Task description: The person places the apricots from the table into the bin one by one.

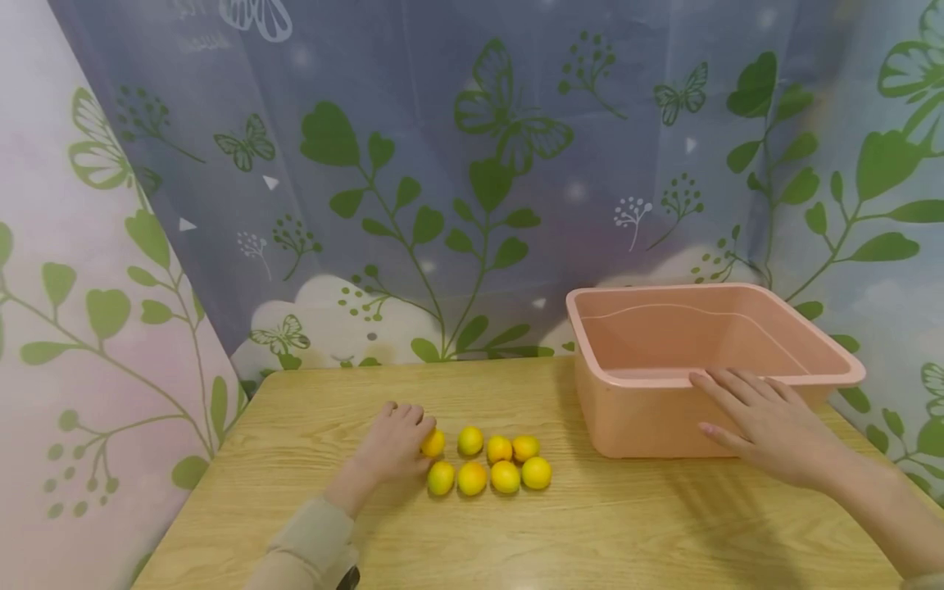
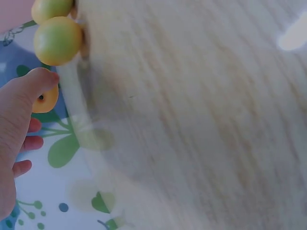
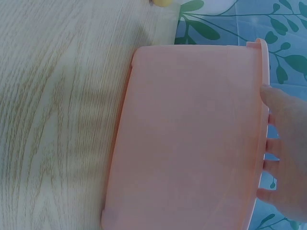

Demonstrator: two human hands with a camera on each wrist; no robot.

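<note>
My left hand (image 1: 394, 440) pinches a round yellow fruit (image 1: 433, 443), the leftmost of the back row, between thumb and fingers. In the left wrist view the thumb lies over that fruit (image 2: 47, 102), and a dark spot shows on its skin. Several similar yellow fruits (image 1: 472, 478) sit close by in two rows on the table. My right hand (image 1: 774, 426) rests on the near rim of a pink plastic tub (image 1: 664, 419), its fingers stretched over the edge and the thumb lower, before the outer wall. The right wrist view shows the thumb at the rim (image 3: 265, 72).
A wood-grain table (image 1: 560, 541) carries the fruits and the tub. The tub stands at the table's right rear. Behind and beside the table hang cloths (image 1: 413, 270) printed with leaves and butterflies.
</note>
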